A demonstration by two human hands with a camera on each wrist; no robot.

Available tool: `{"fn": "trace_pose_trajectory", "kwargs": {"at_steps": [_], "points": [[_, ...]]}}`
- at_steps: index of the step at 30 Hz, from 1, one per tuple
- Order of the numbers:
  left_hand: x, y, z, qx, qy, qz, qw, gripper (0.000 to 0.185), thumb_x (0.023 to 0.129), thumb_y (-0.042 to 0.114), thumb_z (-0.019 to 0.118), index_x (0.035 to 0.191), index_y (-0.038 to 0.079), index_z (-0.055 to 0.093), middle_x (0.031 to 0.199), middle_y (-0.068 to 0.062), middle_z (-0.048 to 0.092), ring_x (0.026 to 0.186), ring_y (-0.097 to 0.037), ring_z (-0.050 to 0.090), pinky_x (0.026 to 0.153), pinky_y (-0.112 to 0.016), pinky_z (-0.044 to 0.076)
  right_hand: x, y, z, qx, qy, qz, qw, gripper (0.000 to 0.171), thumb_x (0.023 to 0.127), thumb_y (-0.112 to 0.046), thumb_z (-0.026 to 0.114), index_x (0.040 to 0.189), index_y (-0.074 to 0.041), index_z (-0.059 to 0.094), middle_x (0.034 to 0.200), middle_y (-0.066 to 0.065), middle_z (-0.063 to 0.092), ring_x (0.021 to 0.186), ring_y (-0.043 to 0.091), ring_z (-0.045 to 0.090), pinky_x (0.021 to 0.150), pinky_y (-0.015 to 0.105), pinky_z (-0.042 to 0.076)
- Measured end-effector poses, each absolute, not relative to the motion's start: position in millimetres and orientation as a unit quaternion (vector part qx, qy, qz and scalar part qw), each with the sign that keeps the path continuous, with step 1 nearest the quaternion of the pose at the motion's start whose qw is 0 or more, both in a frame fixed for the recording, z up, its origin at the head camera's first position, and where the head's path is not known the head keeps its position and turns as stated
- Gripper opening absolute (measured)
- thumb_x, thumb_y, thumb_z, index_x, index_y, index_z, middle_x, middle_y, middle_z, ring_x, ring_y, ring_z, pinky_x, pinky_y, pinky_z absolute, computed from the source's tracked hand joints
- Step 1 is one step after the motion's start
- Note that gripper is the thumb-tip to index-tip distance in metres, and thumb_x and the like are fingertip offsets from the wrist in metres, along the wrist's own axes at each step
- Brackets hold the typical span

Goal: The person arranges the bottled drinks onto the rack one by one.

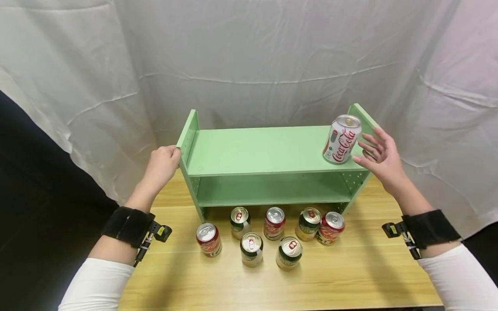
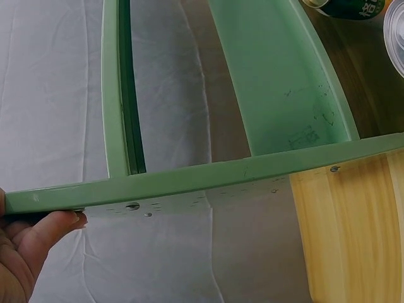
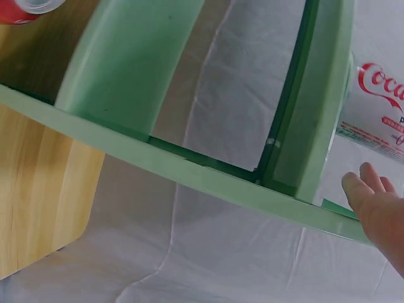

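Holding: my left hand (image 1: 163, 164) has its grip on the one green shelf (image 1: 264, 151) at its left side panel.
Right hand (image 1: 383, 155): grip open, fingers spread, just beside the one white Coca-Cola can (image 1: 341, 139) on the top board.
Cans on tabletop (image 1: 350, 272): seven cans (image 1: 274, 235), all upright.

A green shelf (image 1: 268, 151) stands on a wooden desk (image 1: 350, 272) before a white cloth backdrop (image 1: 249, 56). The left hand (image 1: 163, 164) grips the shelf's left side panel at its top edge. A white Coca-Cola can (image 1: 341, 139) stands on the top board near the right end, and the right hand (image 1: 379, 153), fingers spread, is just beside it. Seven cans (image 1: 268, 235) stand on the desk in front of the shelf.
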State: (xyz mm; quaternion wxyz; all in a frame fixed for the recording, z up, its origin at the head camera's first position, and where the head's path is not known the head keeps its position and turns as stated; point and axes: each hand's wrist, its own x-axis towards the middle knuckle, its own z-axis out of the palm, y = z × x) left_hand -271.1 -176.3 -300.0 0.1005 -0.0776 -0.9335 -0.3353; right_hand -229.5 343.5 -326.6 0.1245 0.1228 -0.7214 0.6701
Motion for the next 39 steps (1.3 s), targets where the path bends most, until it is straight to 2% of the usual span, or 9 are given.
{"fn": "trace_pose_trajectory", "kwargs": {"at_steps": [3,8,13,23,32,39], "points": [[-271.3,-174.7,-299.4,-0.079,-0.932,-0.34,0.1,0.033,0.095,0.019,0.028,0.065,0.008,0.036,0.055,-0.003,0.032,0.049,-0.016,0.027,0.047,-0.028,0.027,-219.7,343.5,-332.9,0.138,-0.718,0.664,0.157,0.088,0.081,0.014,0.061,0.149,-0.011,0.011,0.149,0.02,0.023,0.13,0.017,0.04,0.109,0.024,0.029],[-270.4,-174.6,-296.4,-0.079,-0.93,-0.344,0.101,0.034,0.095,0.02,0.029,0.066,0.008,0.039,0.055,-0.003,0.031,0.049,-0.015,0.026,0.045,-0.027,0.026,-206.6,340.4,-340.9,0.158,-0.709,0.66,0.191,0.086,0.077,0.02,0.061,0.147,-0.008,0.019,0.143,0.01,0.037,0.123,0.012,0.046,0.105,0.02,0.034],[-270.6,-176.6,-292.0,-0.081,-0.93,-0.342,0.105,0.034,0.095,0.021,0.029,0.066,0.007,0.04,0.055,-0.003,0.033,0.049,-0.015,0.028,0.045,-0.028,0.027,-198.8,337.0,-349.1,0.173,-0.679,0.68,0.218,0.085,0.073,0.024,0.062,0.144,-0.002,0.025,0.136,0.007,0.044,0.119,0.013,0.051,0.1,0.018,0.038],[-267.2,-178.5,-288.3,-0.067,-0.932,-0.343,0.097,0.034,0.095,0.022,0.029,0.068,0.006,0.043,0.056,-0.004,0.035,0.051,-0.017,0.031,0.048,-0.031,0.029,-183.9,333.2,-378.9,0.162,-0.663,0.682,0.263,0.08,0.07,0.026,0.063,0.14,0.004,0.031,0.13,0.01,0.051,0.114,0.015,0.055,0.098,0.019,0.04],[-266.3,-180.9,-287.0,-0.062,-0.929,-0.353,0.09,0.034,0.095,0.023,0.029,0.068,0.007,0.043,0.055,-0.003,0.033,0.052,-0.017,0.032,0.048,-0.032,0.03,-169.5,330.2,-413.8,0.166,-0.668,0.682,0.248,0.076,0.071,0.026,0.063,0.139,0.008,0.033,0.13,0.01,0.053,0.114,0.015,0.056,0.098,0.019,0.04],[-262.6,-184.3,-288.6,-0.055,-0.93,-0.354,0.088,0.037,0.095,0.024,0.029,0.074,0.003,0.051,0.056,-0.004,0.037,0.054,-0.017,0.035,0.049,-0.032,0.03,-165.2,323.4,-439.5,0.148,-0.707,0.651,0.235,0.078,0.069,0.026,0.064,0.138,0.009,0.033,0.13,0.009,0.053,0.114,0.012,0.055,0.096,0.018,0.041]]}}
